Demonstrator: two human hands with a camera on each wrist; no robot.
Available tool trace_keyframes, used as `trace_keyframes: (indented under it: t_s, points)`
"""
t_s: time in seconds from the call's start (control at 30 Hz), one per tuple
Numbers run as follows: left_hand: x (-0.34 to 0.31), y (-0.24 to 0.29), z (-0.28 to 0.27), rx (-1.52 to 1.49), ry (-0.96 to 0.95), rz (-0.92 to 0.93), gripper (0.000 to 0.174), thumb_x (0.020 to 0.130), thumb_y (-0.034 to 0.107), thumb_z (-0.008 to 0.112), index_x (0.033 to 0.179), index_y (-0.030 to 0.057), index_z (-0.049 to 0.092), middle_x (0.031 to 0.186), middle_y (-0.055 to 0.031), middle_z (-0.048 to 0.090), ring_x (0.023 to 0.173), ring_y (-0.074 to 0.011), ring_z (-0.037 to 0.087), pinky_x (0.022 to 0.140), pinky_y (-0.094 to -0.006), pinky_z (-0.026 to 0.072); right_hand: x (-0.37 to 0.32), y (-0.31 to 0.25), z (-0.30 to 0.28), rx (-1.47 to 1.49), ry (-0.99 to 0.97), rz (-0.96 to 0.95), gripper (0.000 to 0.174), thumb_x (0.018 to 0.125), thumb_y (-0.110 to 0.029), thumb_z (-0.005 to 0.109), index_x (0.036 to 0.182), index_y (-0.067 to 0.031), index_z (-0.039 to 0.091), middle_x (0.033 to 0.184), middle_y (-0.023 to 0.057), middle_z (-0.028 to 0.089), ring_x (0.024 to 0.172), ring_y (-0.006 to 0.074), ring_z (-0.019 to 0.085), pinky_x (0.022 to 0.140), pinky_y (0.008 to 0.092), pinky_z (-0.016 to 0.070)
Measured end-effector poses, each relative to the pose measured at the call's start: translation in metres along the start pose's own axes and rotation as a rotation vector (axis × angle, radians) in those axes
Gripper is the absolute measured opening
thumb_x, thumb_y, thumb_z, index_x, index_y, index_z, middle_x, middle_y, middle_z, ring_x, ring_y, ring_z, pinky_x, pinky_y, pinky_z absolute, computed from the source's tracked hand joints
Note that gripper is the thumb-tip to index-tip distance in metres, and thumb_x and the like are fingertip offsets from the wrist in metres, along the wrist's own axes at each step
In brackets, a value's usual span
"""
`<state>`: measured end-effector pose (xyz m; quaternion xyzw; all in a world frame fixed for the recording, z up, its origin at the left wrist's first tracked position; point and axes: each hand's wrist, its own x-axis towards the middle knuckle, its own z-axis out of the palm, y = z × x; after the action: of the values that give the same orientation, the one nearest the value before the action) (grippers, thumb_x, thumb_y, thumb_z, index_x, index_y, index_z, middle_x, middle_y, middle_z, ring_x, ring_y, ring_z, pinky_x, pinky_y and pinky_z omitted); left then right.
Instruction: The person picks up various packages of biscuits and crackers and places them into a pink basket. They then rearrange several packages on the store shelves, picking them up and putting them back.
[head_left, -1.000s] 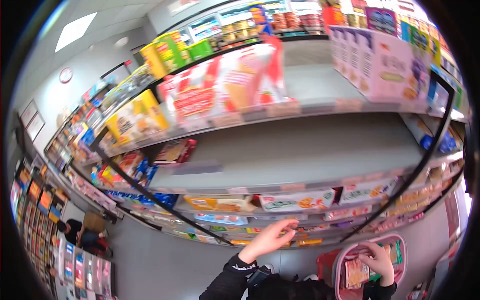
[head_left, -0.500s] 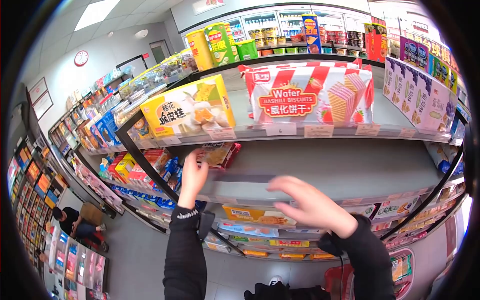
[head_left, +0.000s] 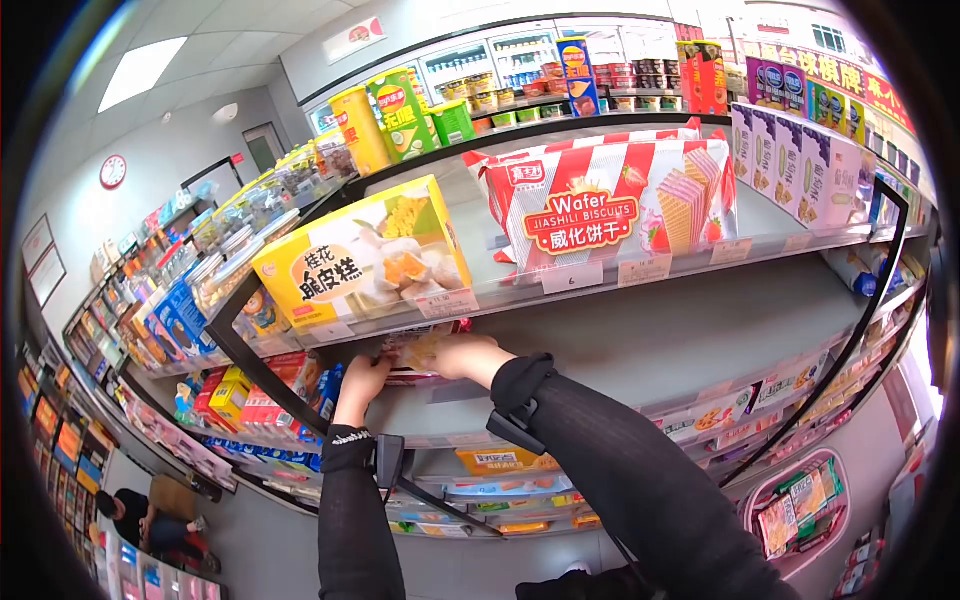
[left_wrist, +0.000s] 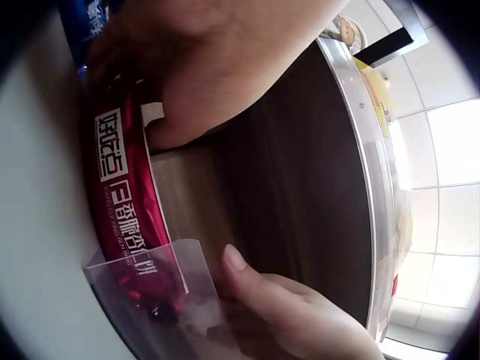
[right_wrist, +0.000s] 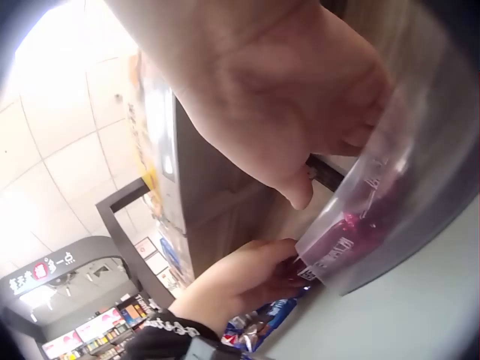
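Note:
A dark red biscuit pack lies on the grey middle shelf behind a clear plastic strip. My left hand holds its left end, the fingers bent round that end in the right wrist view. Over the right part of the pack reaches my right hand. Its thumb is extended and apart from the other fingers, which lie partly behind the clear strip. The upper shelf's edge hides part of the pack in the head view.
Above are a yellow cake box and a red-striped wafer pack at the upper shelf's front. A black shelf post slants left of my hands. A pink basket with several packs stands lower right; a person sits lower left.
Both hands have moved from in front of my body up to the middle shelf, the left first, then the right coming leftward to the biscuit pack. The head view has shifted too.

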<state>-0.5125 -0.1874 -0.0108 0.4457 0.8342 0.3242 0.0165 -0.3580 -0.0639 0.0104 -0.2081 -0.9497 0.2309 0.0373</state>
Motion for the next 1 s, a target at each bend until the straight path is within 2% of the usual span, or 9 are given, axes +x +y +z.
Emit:
trace_keyframes:
  t_s: [0.1,0.23,0.3,0.33,0.4,0.53,0.67,0.87,1.0]
  points:
    - [-0.004,0.009,-0.001,0.046,-0.011,-0.012,0.026,0.075,0.015,0.051,0.089,-0.0045,0.06,0.081,-0.02,0.062,0.079,-0.0234,0.06,0.072,-0.0315,0.0431,-0.01,-0.007,-0.006,0.051,-0.001,-0.074,0.046,0.083,-0.043,0.041,0.113,-0.0096,0.051,0.109,0.0133,0.055,0.1,0.0294,0.052,0.084,0.0358,0.0406]
    - [-0.002,0.005,-0.004,-0.246,0.129,0.153,0.025,0.078,0.014,0.049,0.089,-0.0035,0.061,0.082,-0.0159,0.063,0.076,-0.0187,0.059,0.068,-0.0298,0.0435,-0.008,0.001,-0.014,0.248,0.042,-0.176,0.045,0.083,-0.039,0.045,0.115,-0.0073,0.049,0.112,0.0154,0.052,0.103,0.03,0.05,0.086,0.0356,0.039]
    - [-0.008,0.013,-0.008,-0.32,0.156,0.201,0.024,0.079,0.016,0.049,0.089,-0.0029,0.061,0.081,-0.0154,0.063,0.074,-0.0173,0.059,0.067,-0.0287,0.0431,-0.009,0.005,-0.016,0.362,0.24,-0.113,0.042,0.082,-0.033,0.051,0.113,-0.0041,0.049,0.111,0.0172,0.053,0.104,0.0286,0.049,0.088,0.0341,0.0378]
    - [-0.013,0.022,-0.01,-0.427,0.171,0.112,0.025,0.08,0.017,0.049,0.089,-0.0036,0.061,0.077,-0.011,0.062,0.07,-0.0141,0.055,0.066,-0.0268,0.0427,-0.009,0.012,-0.016,0.508,0.344,-0.318,0.041,0.082,-0.032,0.048,0.113,-0.0044,0.05,0.112,0.0191,0.051,0.103,0.0319,0.049,0.087,0.034,0.038]
    - [-0.032,0.046,-0.014,-0.559,0.164,0.009,0.026,0.085,0.019,0.049,0.094,-0.0036,0.056,0.078,-0.0027,0.055,0.067,-0.0075,0.046,0.064,-0.0219,0.0414,-0.029,0.014,-0.029,0.712,0.314,-0.249,0.039,0.081,-0.028,0.053,0.111,-0.0043,0.049,0.106,0.0153,0.054,0.096,0.0235,0.052,0.08,0.0308,0.042]
    - [-0.076,0.067,0.006,-0.727,0.206,0.098,0.024,0.086,0.017,0.05,0.102,-0.0014,0.049,0.093,-0.005,0.052,0.079,-0.0081,0.047,0.071,-0.0222,0.041,-0.071,0.031,-0.034,0.987,0.234,-0.081,0.039,0.08,-0.024,0.057,0.109,-0.0014,0.048,0.095,0.0086,0.056,0.084,0.0127,0.054,0.067,0.0266,0.0463]
    - [-0.123,0.091,0.036,-0.904,0.193,0.185,0.03,0.083,0.008,0.053,0.11,-0.0013,0.041,0.107,-0.0088,0.047,0.098,-0.0147,0.046,0.087,-0.027,0.0358,-0.096,0.064,-0.021,0.892,0.284,-0.192,0.038,0.077,-0.017,0.06,0.104,0.0067,0.046,0.096,0.0127,0.055,0.088,0.0153,0.053,0.075,0.0274,0.045]
    - [-0.177,0.124,0.075,-1.036,0.173,0.348,0.042,0.08,0.002,0.053,0.118,-0.0006,0.035,0.122,-0.0131,0.039,0.112,-0.0211,0.039,0.096,-0.0341,0.0307,-0.173,0.092,-0.006,1.125,0.358,-0.396,0.061,0.069,-0.001,0.064,0.12,0.0026,0.03,0.107,0.0139,0.047,0.098,0.0185,0.05,0.086,0.0294,0.0417]
    - [-0.204,0.14,0.112,-1.101,0.06,0.319,0.046,0.079,0.005,0.056,0.119,0.0009,0.034,0.123,-0.0141,0.038,0.114,-0.023,0.038,0.097,-0.0365,0.0304,-0.246,0.125,0.001,1.374,0.265,-0.263,0.082,0.069,-0.001,0.065,0.13,0.0033,0.01,0.114,0.0189,0.044,0.102,0.0207,0.049,0.083,0.0289,0.0441]
